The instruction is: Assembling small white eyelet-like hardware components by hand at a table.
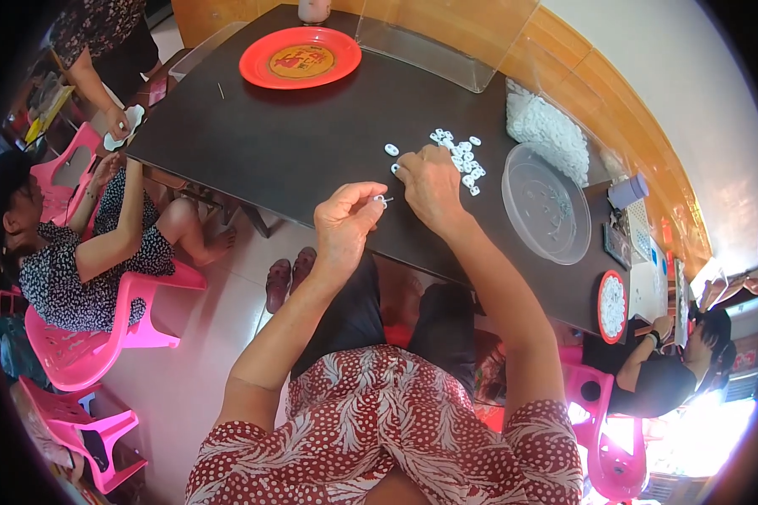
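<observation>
Rings [461, 156] lie on the desk [295, 143] behind the hands, a plate [300, 57] far behind, a lid [547, 203] to the right.

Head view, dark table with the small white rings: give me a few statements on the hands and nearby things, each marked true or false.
1. The left hand pinches a small white ring at the table's edge. True.
2. The right hand rests in the clear round lid. False: it is on the dark table, at the loose pile of white rings.
3. The red plate sits at the far end of the table. True.
4. The clear round lid is heaped full of rings. False: it looks nearly empty.
</observation>
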Demonstrator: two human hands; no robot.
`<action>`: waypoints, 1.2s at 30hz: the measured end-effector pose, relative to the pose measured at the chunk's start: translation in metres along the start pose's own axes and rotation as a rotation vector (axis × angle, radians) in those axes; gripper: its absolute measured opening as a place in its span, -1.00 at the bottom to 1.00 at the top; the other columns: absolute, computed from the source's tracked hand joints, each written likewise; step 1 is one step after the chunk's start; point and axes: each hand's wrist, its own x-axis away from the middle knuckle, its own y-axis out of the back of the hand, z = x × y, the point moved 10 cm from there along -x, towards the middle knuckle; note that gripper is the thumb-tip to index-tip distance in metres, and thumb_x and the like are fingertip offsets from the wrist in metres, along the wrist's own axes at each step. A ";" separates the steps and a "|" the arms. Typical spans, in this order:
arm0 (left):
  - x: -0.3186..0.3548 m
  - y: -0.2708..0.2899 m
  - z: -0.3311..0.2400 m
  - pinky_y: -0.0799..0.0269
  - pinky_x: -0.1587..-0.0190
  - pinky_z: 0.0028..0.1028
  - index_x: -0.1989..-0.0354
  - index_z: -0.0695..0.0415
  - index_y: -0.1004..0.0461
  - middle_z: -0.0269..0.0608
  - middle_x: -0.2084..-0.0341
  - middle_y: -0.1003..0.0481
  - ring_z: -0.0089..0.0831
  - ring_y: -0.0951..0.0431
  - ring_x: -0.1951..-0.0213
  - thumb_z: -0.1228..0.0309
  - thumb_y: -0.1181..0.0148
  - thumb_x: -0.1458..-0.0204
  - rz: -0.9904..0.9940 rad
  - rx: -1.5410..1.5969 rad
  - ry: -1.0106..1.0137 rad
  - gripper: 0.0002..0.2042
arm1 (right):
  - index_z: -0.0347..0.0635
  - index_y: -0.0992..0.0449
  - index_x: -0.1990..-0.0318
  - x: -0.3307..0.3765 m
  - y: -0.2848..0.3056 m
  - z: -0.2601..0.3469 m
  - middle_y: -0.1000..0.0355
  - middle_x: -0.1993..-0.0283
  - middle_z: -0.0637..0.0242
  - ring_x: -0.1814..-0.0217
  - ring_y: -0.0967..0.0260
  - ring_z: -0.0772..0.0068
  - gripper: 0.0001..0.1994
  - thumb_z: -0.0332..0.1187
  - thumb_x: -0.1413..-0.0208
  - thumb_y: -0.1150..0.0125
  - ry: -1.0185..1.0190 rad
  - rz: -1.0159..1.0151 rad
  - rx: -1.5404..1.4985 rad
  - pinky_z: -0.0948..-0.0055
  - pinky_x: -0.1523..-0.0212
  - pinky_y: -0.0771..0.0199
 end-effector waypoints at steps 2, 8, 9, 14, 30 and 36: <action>0.000 0.000 -0.001 -0.35 0.40 -0.67 0.18 0.26 -0.51 -0.35 0.40 -0.49 -0.68 -0.40 0.43 0.59 -0.14 0.00 -0.003 0.007 -0.010 -0.81 | -0.22 -0.47 0.45 -0.001 0.006 0.006 -0.35 0.45 0.11 0.33 -0.28 0.10 -0.94 -0.49 0.14 -0.20 0.045 -0.038 -0.066 0.19 0.33 -0.30; 0.000 0.002 -0.001 -0.34 0.40 -0.67 0.14 0.28 -0.50 -0.35 0.41 -0.47 -0.67 -0.38 0.45 0.61 -0.14 0.02 0.002 0.059 0.027 -0.77 | -0.23 -0.48 0.37 0.010 0.014 -0.002 -0.39 0.44 0.21 0.37 -0.36 0.29 -0.90 -0.49 0.08 -0.23 -0.163 0.112 -0.389 0.41 0.33 -0.34; 0.000 0.002 -0.001 -0.34 0.40 -0.67 0.12 0.28 -0.50 -0.35 0.41 -0.47 -0.67 -0.38 0.45 0.62 -0.15 0.02 0.021 0.095 0.048 -0.75 | -0.23 -0.48 0.37 0.014 0.016 -0.002 -0.39 0.44 0.21 0.37 -0.36 0.29 -0.90 -0.49 0.08 -0.23 -0.164 0.115 -0.391 0.41 0.33 -0.34; 0.000 -0.011 -0.001 -0.34 0.40 -0.67 0.14 0.29 -0.51 -0.35 0.43 -0.45 -0.67 -0.39 0.44 0.62 -0.16 0.03 0.091 0.062 0.088 -0.76 | -0.29 -0.49 0.33 0.030 0.013 -0.006 -0.38 0.53 0.28 0.42 -0.36 0.44 -0.88 -0.54 0.08 -0.18 -0.256 0.146 -0.747 0.48 0.34 -0.37; 0.027 -0.038 0.002 -0.38 0.41 -0.64 0.14 0.30 -0.50 -0.30 0.43 -0.48 -0.64 -0.41 0.47 0.62 -0.15 0.03 0.169 0.264 0.218 -0.76 | -0.33 -0.47 0.24 0.059 0.015 -0.010 -0.44 0.40 0.34 0.44 -0.30 0.65 -0.89 -0.59 -0.05 -0.10 -0.600 0.093 -1.291 0.67 0.41 -0.29; 0.022 -0.025 -0.005 -0.40 0.42 -0.63 0.20 0.30 -0.52 -0.26 0.45 -0.51 -0.62 -0.44 0.47 0.63 -0.14 0.03 0.093 0.162 0.163 -0.80 | -0.37 -0.48 0.21 0.066 0.011 -0.017 -0.47 0.35 0.29 0.40 -0.33 0.62 -0.84 -0.59 -0.01 -0.10 -0.657 0.099 -1.401 0.68 0.39 -0.29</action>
